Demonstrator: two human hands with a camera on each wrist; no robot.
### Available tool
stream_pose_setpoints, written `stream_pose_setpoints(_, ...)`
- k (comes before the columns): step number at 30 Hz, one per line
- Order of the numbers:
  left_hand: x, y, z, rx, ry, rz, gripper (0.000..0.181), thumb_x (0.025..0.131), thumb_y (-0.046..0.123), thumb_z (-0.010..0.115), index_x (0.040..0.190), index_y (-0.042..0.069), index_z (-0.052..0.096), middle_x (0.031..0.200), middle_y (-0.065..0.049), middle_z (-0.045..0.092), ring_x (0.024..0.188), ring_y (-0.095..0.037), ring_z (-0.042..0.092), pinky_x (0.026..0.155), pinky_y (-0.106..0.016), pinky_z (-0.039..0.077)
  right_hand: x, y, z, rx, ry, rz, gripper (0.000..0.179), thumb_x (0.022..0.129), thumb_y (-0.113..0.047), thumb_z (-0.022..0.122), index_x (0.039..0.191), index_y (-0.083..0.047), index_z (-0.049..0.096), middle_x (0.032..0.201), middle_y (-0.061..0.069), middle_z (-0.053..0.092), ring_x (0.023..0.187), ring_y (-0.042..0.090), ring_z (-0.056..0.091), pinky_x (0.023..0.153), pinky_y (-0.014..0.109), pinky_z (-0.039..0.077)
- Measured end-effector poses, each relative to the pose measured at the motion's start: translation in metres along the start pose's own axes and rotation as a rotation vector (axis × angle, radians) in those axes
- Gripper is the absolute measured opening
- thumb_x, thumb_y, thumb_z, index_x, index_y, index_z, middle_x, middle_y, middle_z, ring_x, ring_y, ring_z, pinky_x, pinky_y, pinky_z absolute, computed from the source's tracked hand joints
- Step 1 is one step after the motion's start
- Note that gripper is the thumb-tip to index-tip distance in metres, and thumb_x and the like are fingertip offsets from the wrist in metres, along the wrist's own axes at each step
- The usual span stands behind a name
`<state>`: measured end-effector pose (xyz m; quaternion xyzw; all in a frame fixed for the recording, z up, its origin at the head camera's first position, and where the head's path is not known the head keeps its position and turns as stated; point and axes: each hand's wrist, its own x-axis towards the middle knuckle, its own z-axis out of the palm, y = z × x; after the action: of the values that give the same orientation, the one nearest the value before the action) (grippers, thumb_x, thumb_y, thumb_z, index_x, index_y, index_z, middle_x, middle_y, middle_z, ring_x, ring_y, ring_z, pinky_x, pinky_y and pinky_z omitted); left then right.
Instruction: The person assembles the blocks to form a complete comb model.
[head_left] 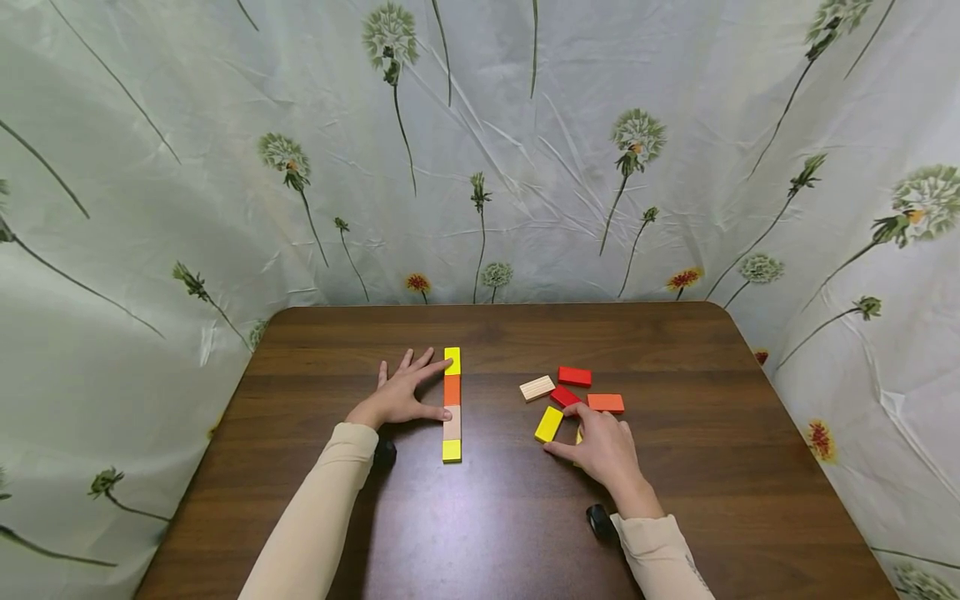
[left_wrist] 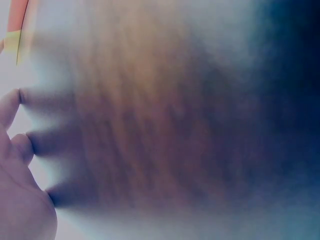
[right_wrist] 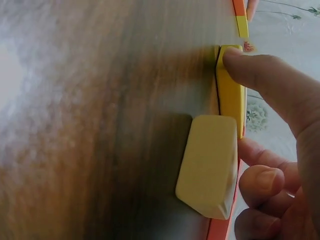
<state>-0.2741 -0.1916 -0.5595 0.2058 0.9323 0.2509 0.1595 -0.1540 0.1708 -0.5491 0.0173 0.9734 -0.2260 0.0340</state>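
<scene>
A straight row of flat blocks lies on the table: a yellow block (head_left: 452,356) at the far end, then an orange block (head_left: 452,389), a pale wooden block (head_left: 452,427) and another yellow block (head_left: 452,452) at the near end. Spread beside the row, my left hand (head_left: 399,397) touches the far yellow block with a fingertip and the pale one with its thumb. My right hand (head_left: 606,446) pinches a loose yellow block (head_left: 549,424) between thumb and index finger, end to end. Partly beneath that hand lies another yellowish block (right_wrist: 207,165).
Beyond the right hand lie a pale wooden block (head_left: 537,388), a red block (head_left: 574,377), a second red block (head_left: 566,396) and an orange block (head_left: 606,403). The brown table (head_left: 495,525) ends at a flowered curtain (head_left: 525,167).
</scene>
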Motion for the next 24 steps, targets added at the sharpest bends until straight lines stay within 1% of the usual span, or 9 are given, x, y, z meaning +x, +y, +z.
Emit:
stream_pose_setpoints(5,-0.001,0.0,0.0,0.01,-0.004,-0.009,0.103,0.08,0.07,0.085,0.167,0.041,0.038,0.183,-0.009,0.014,0.168,-0.048,-0.004,0.121,-0.082,-0.013,0.0,0.0,0.002,0.012,0.018,-0.029,0.062,0.077,-0.05,0.094,0.123,-0.013,0.072,0.071,-0.002,0.05,0.071,0.015,0.047,0.08,0.04,0.037)
stream_pose_setpoints(8,-0.002,0.0,0.0,0.013,-0.007,-0.014,0.102,0.08,0.07,0.084,0.167,0.043,0.037,0.183,-0.008,0.013,0.168,-0.048,-0.004,0.122,-0.082,-0.013,-0.001,-0.002,0.002,0.031,0.04,-0.064,0.06,0.077,-0.049,0.094,0.12,-0.014,0.073,0.07,-0.003,0.048,0.068,0.013,0.044,0.077,0.037,0.033)
stream_pose_setpoints(12,-0.001,0.001,0.0,0.015,-0.008,-0.015,0.102,0.081,0.07,0.084,0.167,0.043,0.037,0.183,-0.008,0.013,0.168,-0.047,-0.004,0.122,-0.082,-0.013,-0.003,-0.006,0.002,0.048,0.059,-0.108,0.058,0.077,-0.049,0.094,0.12,-0.016,0.073,0.069,-0.004,0.044,0.069,0.011,0.042,0.077,0.035,0.031)
stream_pose_setpoints(19,-0.002,0.001,0.0,0.014,-0.01,-0.014,0.102,0.081,0.07,0.084,0.167,0.043,0.037,0.183,-0.007,0.013,0.168,-0.047,-0.004,0.122,-0.082,-0.013,-0.019,-0.025,0.009,0.06,0.098,-0.203,0.056,0.073,-0.046,0.098,0.117,-0.021,0.076,0.067,-0.009,0.039,0.067,0.007,0.038,0.073,0.03,0.029)
stream_pose_setpoints(24,-0.002,0.001,-0.001,0.011,-0.003,-0.006,0.102,0.081,0.07,0.084,0.167,0.043,0.037,0.183,-0.008,0.013,0.168,-0.047,-0.004,0.122,-0.082,-0.013,-0.029,-0.039,0.015,0.051,0.103,-0.275,0.055,0.071,-0.05,0.099,0.115,-0.024,0.077,0.066,-0.013,0.037,0.067,0.004,0.036,0.071,0.027,0.03)
